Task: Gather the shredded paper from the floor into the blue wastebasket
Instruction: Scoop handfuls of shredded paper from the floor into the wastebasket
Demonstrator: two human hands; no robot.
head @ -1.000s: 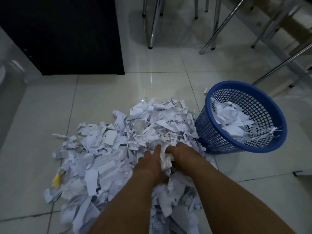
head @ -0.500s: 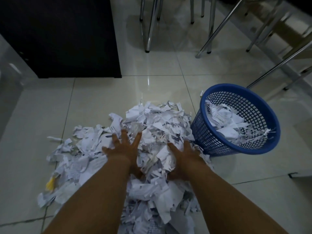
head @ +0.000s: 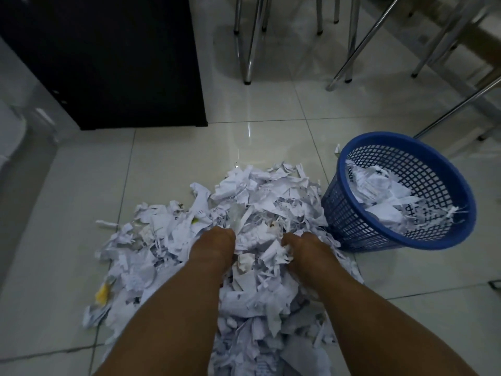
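A wide heap of white shredded paper [head: 265,196] lies on the pale tiled floor in the middle of the view. My left hand [head: 212,246] and my right hand [head: 306,246] are sunk into the heap side by side, fingers curled down and buried, with a clump of shreds bunched between them. The blue mesh wastebasket [head: 349,213] stands tilted just right of the heap, touching its edge. It holds paper shreds [head: 385,191], some hanging over its near rim.
A black cabinet [head: 113,63] stands at the back left. Chrome chair and table legs [head: 248,50] crowd the back and right. A yellow scrap [head: 102,293] lies at the heap's left edge. Bare tiles lie left of the heap and behind it.
Half a second ago my hands lay spread flat on the heap. They have since curled and dug in, drawing a clump of shreds together between them.
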